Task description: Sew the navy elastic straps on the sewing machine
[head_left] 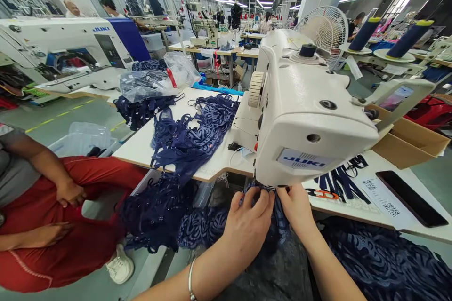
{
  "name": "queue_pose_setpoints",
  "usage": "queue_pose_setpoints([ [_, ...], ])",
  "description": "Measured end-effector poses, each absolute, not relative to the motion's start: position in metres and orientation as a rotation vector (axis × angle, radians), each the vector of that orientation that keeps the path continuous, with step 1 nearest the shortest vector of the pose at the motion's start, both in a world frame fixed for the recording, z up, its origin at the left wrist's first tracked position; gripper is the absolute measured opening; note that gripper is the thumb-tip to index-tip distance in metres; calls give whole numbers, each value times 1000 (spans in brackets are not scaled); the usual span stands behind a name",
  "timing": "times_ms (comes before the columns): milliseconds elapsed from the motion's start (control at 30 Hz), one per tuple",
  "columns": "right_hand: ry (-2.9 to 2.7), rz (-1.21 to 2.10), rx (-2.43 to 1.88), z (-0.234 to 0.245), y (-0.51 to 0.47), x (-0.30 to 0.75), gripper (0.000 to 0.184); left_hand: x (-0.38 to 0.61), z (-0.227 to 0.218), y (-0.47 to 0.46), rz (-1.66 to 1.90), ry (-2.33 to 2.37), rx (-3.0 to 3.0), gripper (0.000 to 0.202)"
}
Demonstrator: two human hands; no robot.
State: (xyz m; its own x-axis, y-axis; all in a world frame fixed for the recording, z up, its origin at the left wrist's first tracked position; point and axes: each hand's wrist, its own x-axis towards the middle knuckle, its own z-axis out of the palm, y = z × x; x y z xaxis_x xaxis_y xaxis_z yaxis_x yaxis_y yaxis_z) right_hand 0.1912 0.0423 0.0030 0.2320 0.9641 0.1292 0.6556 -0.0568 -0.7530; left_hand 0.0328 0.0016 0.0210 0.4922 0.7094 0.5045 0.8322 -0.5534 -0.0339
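Note:
A white JUKI sewing machine stands in front of me, its needle end facing me. Just below its head, my left hand has its fingers bent and pressed onto a navy lace garment. My right hand pinches the same garment from the right side, its fingertips partly hidden by the machine head. The garment's upper edge lies at the needle area, and the rest hangs down toward my lap. The exact stitching point is covered by my fingers and the machine.
Navy strappy lace garments are heaped on the white table, with more hanging at its edge. Right are orange-handled snips, a phone and a cardboard box. A person in red trousers sits to the left.

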Motion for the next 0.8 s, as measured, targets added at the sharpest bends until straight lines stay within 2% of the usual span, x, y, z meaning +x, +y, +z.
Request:
queue_pose_setpoints([
  [333, -1533, 474, -1762, -3, 42, 191, 21, 36, 22, 0, -581, -1309, -2426, 32],
  [500, -1544, 610, -1657, -8, 33, 201, 28, 36, 21, -1, -543, -1303, -2411, 32],
  [800, -1720, 544, -1531, -27, 7, 262, 27, 31, 20, 3, -475, -1192, -2446, 36],
])
